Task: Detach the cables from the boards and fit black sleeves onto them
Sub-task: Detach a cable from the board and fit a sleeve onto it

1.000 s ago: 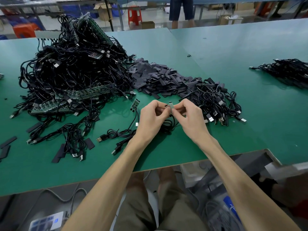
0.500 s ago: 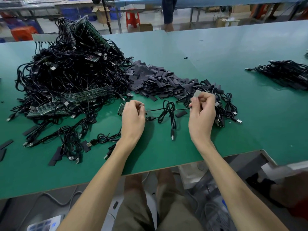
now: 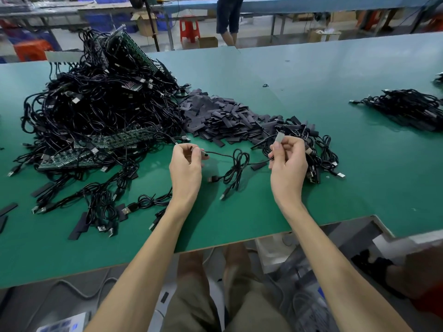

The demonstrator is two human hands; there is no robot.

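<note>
My left hand grips a small board with one end of a black cable at its fingertips. My right hand pinches the cable's silver USB plug, held upright above the fingers. The cable hangs looped between both hands above the green table. A heap of flat black sleeves lies just behind my hands. A big tangle of cables on green boards fills the left of the table.
Sleeved cables lie bunched right of my right hand. Another cable bundle rests at the far right. Loose cables and sleeves are scattered front left. A person stands beyond the table, beside a red stool.
My hands, together a second ago, have drawn apart sideways. The cable now stretches between them in a loop, with the plug lifted in my right hand.
</note>
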